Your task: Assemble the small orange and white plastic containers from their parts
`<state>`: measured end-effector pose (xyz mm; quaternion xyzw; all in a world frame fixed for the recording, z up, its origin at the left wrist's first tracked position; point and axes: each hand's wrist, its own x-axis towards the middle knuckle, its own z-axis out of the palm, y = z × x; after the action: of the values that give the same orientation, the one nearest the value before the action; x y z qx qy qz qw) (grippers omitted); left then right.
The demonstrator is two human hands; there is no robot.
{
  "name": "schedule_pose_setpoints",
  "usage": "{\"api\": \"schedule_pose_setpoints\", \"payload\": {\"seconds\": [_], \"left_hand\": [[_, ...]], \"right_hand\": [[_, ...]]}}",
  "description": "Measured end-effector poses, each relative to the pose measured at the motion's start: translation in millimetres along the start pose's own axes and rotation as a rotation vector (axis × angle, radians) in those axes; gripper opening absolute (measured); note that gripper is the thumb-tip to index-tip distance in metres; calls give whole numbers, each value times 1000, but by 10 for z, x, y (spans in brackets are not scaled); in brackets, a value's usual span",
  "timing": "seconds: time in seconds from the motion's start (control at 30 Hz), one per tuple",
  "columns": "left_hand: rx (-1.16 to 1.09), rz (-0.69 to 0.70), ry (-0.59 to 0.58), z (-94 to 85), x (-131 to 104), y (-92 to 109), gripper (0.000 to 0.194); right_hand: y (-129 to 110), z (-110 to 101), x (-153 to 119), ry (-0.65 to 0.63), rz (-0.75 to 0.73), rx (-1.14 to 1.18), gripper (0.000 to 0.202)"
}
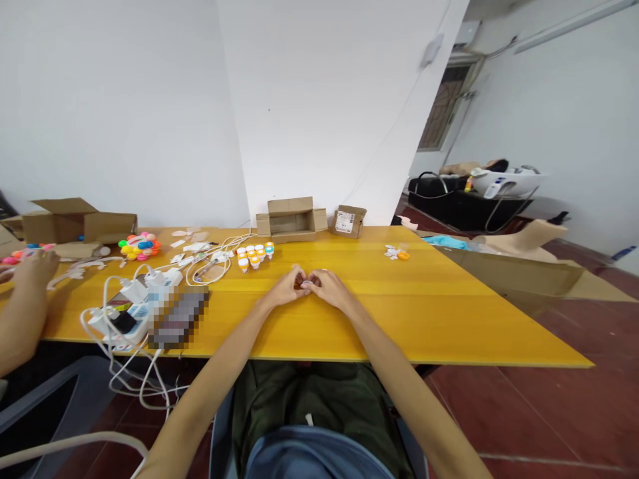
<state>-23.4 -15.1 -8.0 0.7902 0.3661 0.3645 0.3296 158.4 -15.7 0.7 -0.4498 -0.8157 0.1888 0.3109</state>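
Close together over the middle of the yellow table (pixel 319 329), my two hands meet at the fingertips. Between them is a small whitish piece (pixel 306 284), too small to make out its kind. The fingers of my left hand (pixel 288 286) are curled against it from one side. My right hand (pixel 323 286) pinches it from the other side. Beyond my left hand stands a cluster of small white-and-orange round items (pixel 253 254), one with a teal band. To the right lie several small white pieces beside an orange piece (pixel 402 255).
An open cardboard box (pixel 292 223) and a smaller carton (pixel 348 221) stand by the wall. Left are a power strip (pixel 144 303) with white cables, a blurred-out dark device (pixel 178 319) and a colourful bunch of balls (pixel 140 246). Another person's arm (pixel 27 299) rests at the far left.
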Motion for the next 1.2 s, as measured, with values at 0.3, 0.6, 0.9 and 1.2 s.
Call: {"api": "schedule_pose_setpoints", "payload": {"seconds": [0.3, 0.6, 0.9, 1.2], "left_hand": [[-9, 22, -15, 11, -6, 45, 26], [-2, 3, -15, 17, -10, 33, 26], [-4, -23, -14, 13, -8, 31, 28], [-62, -14, -26, 13, 4, 12, 26]], "right_hand": [[-11, -19, -6, -27, -24, -41, 8], [-9, -2, -11, -18, -23, -83, 8], [25, 27, -23, 11, -32, -99, 9], [21, -15, -21, -20, -32, -46, 9]]}}
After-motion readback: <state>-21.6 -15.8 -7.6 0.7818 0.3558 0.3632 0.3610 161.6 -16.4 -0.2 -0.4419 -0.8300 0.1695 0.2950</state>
